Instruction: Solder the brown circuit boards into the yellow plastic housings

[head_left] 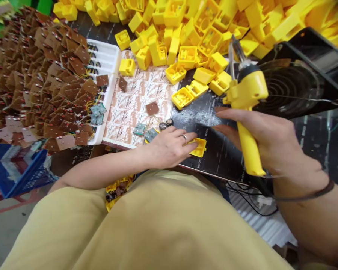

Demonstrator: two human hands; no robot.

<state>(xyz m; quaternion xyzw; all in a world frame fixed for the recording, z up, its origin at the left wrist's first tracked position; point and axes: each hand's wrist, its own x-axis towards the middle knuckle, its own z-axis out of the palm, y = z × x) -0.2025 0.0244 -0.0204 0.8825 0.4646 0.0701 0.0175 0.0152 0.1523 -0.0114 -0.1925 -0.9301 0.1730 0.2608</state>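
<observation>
My right hand is around the handle of a yellow soldering gun, which is raised over the right side of the bench with its metal tip pointing up and away. Its fingers reach out past the handle to the left. My left hand, with a ring on one finger, rests at the bench's near edge, its fingers curled over a small yellow plastic housing that they partly hide. Beside that hand lie green circuit boards, small round black parts and a brown board.
Brown circuit boards with wires are heaped on a white foam tray at left. Yellow housings pile along the back. A black fan-like box stands at right. A blue crate sits below on the left.
</observation>
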